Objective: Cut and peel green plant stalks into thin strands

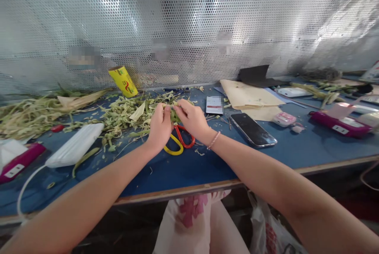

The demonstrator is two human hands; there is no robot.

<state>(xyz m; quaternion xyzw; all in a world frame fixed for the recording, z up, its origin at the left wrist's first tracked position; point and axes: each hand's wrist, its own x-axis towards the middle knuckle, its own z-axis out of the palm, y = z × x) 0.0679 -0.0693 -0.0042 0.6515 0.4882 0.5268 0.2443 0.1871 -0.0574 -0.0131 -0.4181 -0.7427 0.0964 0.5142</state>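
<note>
Left to right, all places taken from the scissors [181, 142] on the blue tabletop [207, 167].

Far left of the scissors: a magenta box [17, 163] with a white slotted panel; beyond it, a loose heap of long dry stalks [26, 113]. Closer in on the left we log a white, padded-looking case [75, 145] with a white cord and, just past it, a small red item [57, 128].

Left and beyond the scissors: a pile of pale green plant scraps [127, 117]; behind that, a yellow tube [122, 81], tilted.

Directly beyond the scissors, the left hand [160, 125], thumb and fingers closed in a pinch on a green plant piece [175, 117]. We see the piece between both hands, partly hidden, just above the scissors, whose yellow and red handles show; the blades we cannot see. The right hand [194, 119] pinches the same piece from the other side, thumb to fingers; a pink bracelet [213, 139] circles its wrist.

Right of the scissors: a small device with a lit screen [214, 105], tan paper sheets [245, 94], then a dark-screened phone [254, 129] and a small pink case [284, 119]. Farthest right we note a second magenta box [337, 123].
</note>
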